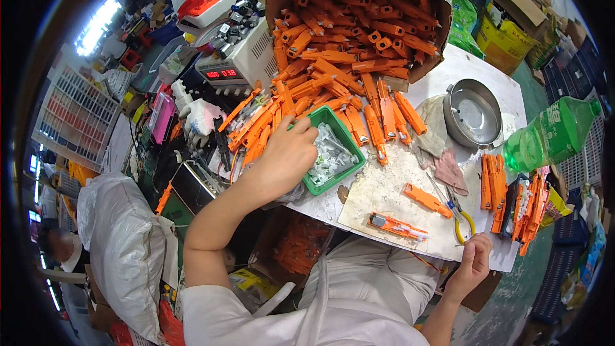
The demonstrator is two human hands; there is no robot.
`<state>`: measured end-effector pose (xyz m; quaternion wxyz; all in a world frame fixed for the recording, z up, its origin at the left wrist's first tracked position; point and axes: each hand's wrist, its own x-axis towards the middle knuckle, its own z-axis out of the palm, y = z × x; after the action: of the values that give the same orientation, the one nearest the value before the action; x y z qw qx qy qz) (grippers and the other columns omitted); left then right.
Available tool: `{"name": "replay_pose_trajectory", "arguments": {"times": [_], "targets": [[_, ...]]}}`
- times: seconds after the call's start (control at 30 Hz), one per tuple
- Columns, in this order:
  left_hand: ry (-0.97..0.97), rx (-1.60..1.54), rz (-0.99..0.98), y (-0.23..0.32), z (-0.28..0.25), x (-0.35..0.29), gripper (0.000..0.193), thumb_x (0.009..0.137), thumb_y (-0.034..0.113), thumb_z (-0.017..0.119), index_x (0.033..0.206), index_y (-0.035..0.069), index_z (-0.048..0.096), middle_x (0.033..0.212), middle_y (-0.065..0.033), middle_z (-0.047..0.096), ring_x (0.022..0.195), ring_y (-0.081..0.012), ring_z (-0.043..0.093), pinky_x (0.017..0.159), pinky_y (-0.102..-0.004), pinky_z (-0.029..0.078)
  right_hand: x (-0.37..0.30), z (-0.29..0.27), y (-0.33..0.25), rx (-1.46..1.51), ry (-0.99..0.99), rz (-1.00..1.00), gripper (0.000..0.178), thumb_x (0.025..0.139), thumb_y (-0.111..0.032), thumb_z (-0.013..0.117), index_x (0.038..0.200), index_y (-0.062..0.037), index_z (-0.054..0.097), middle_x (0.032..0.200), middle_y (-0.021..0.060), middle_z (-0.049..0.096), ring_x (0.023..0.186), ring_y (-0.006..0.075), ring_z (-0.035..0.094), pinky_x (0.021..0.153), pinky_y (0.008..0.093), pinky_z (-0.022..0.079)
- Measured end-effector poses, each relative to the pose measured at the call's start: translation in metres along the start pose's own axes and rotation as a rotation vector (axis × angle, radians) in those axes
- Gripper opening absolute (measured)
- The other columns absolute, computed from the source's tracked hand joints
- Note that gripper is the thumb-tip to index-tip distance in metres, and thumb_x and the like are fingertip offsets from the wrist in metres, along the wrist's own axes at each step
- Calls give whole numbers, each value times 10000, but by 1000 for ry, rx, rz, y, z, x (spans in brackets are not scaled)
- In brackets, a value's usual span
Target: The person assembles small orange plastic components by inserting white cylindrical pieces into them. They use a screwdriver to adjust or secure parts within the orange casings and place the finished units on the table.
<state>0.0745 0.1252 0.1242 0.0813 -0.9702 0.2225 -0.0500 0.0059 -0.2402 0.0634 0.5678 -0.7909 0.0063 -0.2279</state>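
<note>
My left hand is curled over the left corner of a green plastic bin, gripping it. Small clear and whitish plastic parts lie inside the bin. At the table's front edge, my right hand has its fingers pressed together; anything in them is hidden. Just beyond it lie pliers with yellow handles. On a worn board rest a plain orange plastic housing and an orange housing fitted with parts.
A large carton spills orange housings across the table. To the right are a metal bowl, a rag, a green bottle and stacked housings. A power supply stands back left; a white sack sits left.
</note>
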Motion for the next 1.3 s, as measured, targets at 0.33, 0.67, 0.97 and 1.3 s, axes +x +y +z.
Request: {"name": "replay_pose_trajectory", "arguments": {"times": [0.33,0.67,0.97,1.3], "targets": [[-19,207,60,17,-2,6,56,627,110,608,622,79,655,838,-50,554,980,-210,503,986,-421,328,-3,-6,2,-23,-1,-24,147,867,-62,580,758,16,520,868,74,512,919,200,468,880,315,356],[18,157,-40,17,2,4,73,643,104,605,635,63,665,826,-64,541,965,-216,504,976,-422,338,0,3,-9,26,-112,-91,120,843,-49,609,757,3,543,852,72,530,928,207,468,902,337,354],[-13,230,50,19,6,7,74,641,83,598,646,59,668,838,-62,558,985,-219,504,995,-433,329,-11,1,-7,35,-130,-46,132,841,-60,621,748,-1,549,847,63,530,931,203,470,901,328,351],[572,-237,297,80,-21,-7,109,654,162,736,719,122,659,794,18,513,862,-170,508,958,-450,368,-1,14,-16,390,-256,156,93,802,-58,657,769,-1,592,802,67,569,870,210,503,830,306,380]]}}
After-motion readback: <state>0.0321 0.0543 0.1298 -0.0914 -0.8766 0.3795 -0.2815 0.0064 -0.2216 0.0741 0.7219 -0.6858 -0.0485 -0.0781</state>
